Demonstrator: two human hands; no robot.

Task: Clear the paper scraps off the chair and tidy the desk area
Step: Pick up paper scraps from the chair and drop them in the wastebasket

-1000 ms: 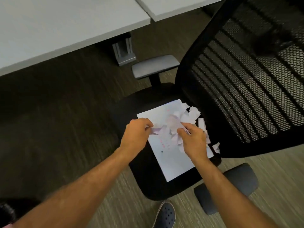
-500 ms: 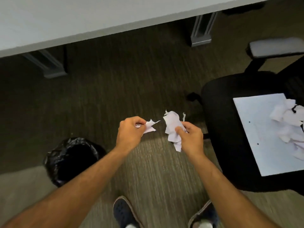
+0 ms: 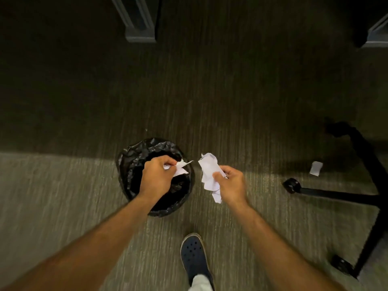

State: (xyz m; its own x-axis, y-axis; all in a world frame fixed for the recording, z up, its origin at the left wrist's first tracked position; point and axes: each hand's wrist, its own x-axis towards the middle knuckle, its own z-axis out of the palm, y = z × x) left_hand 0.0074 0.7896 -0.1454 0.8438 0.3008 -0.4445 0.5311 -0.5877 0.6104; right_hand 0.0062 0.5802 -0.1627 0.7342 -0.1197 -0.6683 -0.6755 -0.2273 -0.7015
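Observation:
My left hand (image 3: pixel 156 177) grips a small torn white paper scrap (image 3: pixel 181 166) directly above the open mouth of a round bin lined with a black bag (image 3: pixel 134 162). My right hand (image 3: pixel 232 184) holds a bigger crumpled bunch of white paper scraps (image 3: pixel 209 175) just right of the bin's rim, over the carpet. One loose white scrap (image 3: pixel 315 168) lies on the floor at the right, near the chair base. The chair seat is out of view.
The chair's black star base (image 3: pixel 357 195) with castors (image 3: pixel 290 185) spreads across the right side. Grey desk legs stand at the top centre (image 3: pixel 138 22) and top right (image 3: pixel 378 32). My dark shoe (image 3: pixel 194 256) is planted on the carpet below the hands.
I have turned left from the chair to the bin. Both hands carried the scraps along; the left hand now hangs over the bin's opening, and the chair seat has left the view.

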